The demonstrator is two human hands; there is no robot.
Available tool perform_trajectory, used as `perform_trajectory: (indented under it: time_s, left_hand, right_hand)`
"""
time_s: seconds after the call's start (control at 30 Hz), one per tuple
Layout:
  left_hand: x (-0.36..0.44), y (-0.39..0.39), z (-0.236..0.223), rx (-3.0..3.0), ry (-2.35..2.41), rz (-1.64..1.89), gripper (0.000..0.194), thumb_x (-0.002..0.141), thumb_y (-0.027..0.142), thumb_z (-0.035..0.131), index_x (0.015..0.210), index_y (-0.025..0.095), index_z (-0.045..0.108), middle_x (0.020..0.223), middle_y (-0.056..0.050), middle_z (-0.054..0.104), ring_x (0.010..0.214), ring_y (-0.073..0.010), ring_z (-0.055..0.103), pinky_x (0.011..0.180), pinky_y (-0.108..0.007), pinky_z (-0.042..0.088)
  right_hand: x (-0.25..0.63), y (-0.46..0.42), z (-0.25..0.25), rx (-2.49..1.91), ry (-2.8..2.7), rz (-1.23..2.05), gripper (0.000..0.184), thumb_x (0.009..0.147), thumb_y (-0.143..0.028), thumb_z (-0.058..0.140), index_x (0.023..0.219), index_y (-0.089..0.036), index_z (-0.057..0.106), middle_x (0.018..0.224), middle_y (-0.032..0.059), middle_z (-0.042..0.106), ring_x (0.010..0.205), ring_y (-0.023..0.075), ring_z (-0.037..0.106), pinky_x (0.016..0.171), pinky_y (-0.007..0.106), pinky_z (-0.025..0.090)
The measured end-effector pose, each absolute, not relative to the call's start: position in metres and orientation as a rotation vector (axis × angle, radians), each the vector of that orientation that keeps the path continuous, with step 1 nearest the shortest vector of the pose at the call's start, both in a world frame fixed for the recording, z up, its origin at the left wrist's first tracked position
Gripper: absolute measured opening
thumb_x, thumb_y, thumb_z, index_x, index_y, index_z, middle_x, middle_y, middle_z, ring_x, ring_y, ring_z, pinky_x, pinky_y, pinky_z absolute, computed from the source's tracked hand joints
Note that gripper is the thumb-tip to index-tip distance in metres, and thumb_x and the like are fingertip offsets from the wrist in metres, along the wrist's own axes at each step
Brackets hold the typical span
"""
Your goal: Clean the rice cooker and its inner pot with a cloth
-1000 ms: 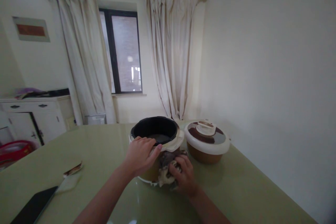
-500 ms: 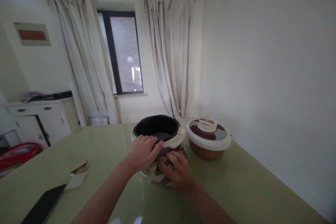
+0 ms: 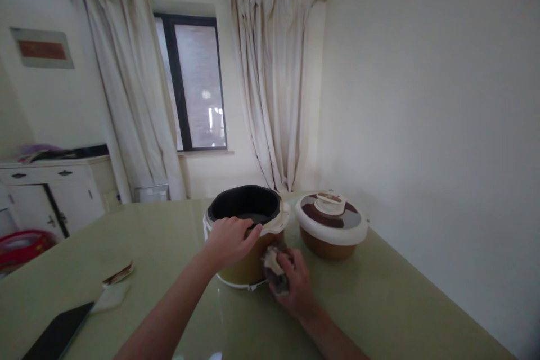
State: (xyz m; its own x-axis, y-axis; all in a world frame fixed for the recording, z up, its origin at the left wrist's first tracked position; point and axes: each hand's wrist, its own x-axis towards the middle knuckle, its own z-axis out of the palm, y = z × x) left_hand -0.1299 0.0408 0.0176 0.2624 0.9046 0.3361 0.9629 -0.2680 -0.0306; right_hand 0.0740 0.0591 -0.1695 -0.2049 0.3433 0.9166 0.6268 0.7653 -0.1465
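In front of me on the table stands a brown cooker (image 3: 248, 268) with a white rim and a dark inner pot (image 3: 230, 202); its top has no lid on. My left hand (image 3: 230, 243) grips the near rim, fingers curled over the edge and thumb along it. Low on the cooker's right side, my right hand (image 3: 298, 286) holds a crumpled grey and cream cloth (image 3: 275, 270) against the brown wall. Parts of the cloth are hidden by the fingers.
Right of the cooker sits a brown pot (image 3: 329, 248) under a white-rimmed lid (image 3: 354, 219). A dark tablet-like slab (image 3: 59, 329) and a small brown and white item (image 3: 118, 274) lie at left on the green table (image 3: 169, 247). A wall (image 3: 442, 152) borders the right side.
My right hand has drawn the cloth from the cooker's front round to its right side, baring the brown wall. My left hand remains on the rim. The view has shifted slightly.
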Motion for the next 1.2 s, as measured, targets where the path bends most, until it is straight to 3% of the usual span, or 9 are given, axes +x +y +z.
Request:
perform_trajectory:
  time_s: [0.13, 0.37, 0.53, 0.7, 0.9, 1.1, 1.2]
  left_hand:
    - [-0.13, 0.041, 0.016, -2.294, -1.741, -0.376, 0.058, 0.109, 0.054, 0.031, 0.088, 0.024, 0.076, 0.085, -0.011, 0.081, 0.082, -0.0279, 0.077, 0.067, -0.035, 0.037]
    - [-0.133, 0.039, 0.017, -2.319, -1.741, -0.425, 0.056, 0.11, 0.05, 0.03, 0.081, 0.024, 0.071, 0.082, -0.007, 0.079, 0.082, -0.026, 0.077, 0.064, -0.035, 0.033]
    - [-0.134, 0.039, 0.018, -2.355, -1.725, -0.436, 0.055, 0.109, 0.051, 0.031, 0.081, 0.025, 0.071, 0.081, -0.006, 0.078, 0.079, -0.0245, 0.075, 0.064, -0.034, 0.033]
    - [-0.131, 0.04, 0.018, -2.343, -1.761, -0.411, 0.057, 0.108, 0.053, 0.031, 0.08, 0.024, 0.072, 0.08, -0.008, 0.078, 0.076, -0.0256, 0.075, 0.063, -0.034, 0.033]
    - [-0.128, 0.039, 0.02, -2.309, -1.813, -0.389, 0.057, 0.108, 0.054, 0.031, 0.087, 0.025, 0.075, 0.085, -0.009, 0.081, 0.082, -0.0254, 0.077, 0.067, -0.034, 0.037]
    - [-0.131, 0.041, 0.016, -2.282, -1.781, -0.424, 0.056, 0.109, 0.052, 0.031, 0.084, 0.025, 0.073, 0.085, -0.008, 0.081, 0.083, -0.0251, 0.076, 0.066, -0.034, 0.036]
    - [-0.132, 0.041, 0.015, -2.292, -1.769, -0.446, 0.056, 0.109, 0.051, 0.031, 0.084, 0.025, 0.073, 0.085, -0.007, 0.08, 0.084, -0.0251, 0.076, 0.067, -0.034, 0.035]
  right_hand:
    - [0.035, 0.045, -0.162, -0.468, -2.206, -0.577, 0.045, 0.084, -0.044, 0.073, 0.124, -0.025, 0.065, 0.103, 0.0073, 0.06, 0.088, 0.0244, 0.058, 0.073, 0.037, 0.052]
    - [0.012, 0.046, -0.121, -0.508, -2.065, -0.601, 0.023, 0.096, -0.029, 0.065, 0.118, -0.025, 0.069, 0.102, 0.0077, 0.062, 0.087, 0.0226, 0.055, 0.076, 0.036, 0.049]
    - [0.067, 0.068, -0.128, -0.51, -1.89, -0.562, 0.035, 0.095, -0.034, 0.062, 0.128, -0.023, 0.065, 0.112, 0.012, 0.059, 0.096, 0.0261, 0.058, 0.081, 0.039, 0.055]
    - [0.098, 0.077, -0.163, -0.813, -1.867, -0.295, 0.047, 0.082, -0.025, 0.069, 0.128, -0.021, 0.063, 0.108, 0.0105, 0.057, 0.092, 0.0238, 0.062, 0.074, 0.033, 0.057]
    - [0.061, 0.047, -0.17, -0.658, -2.259, -0.477, 0.053, 0.074, -0.041, 0.082, 0.122, -0.025, 0.065, 0.104, 0.0077, 0.06, 0.092, 0.0261, 0.058, 0.076, 0.037, 0.052]
    - [0.006, 0.031, -0.141, -0.627, -2.14, -0.595, 0.035, 0.085, -0.035, 0.075, 0.117, -0.024, 0.066, 0.096, 0.0068, 0.061, 0.085, 0.0245, 0.055, 0.069, 0.036, 0.047]
    - [0.018, 0.039, -0.126, -0.646, -2.006, -0.591, 0.037, 0.087, -0.034, 0.069, 0.122, -0.023, 0.066, 0.095, 0.0083, 0.059, 0.084, 0.0255, 0.055, 0.069, 0.037, 0.048]
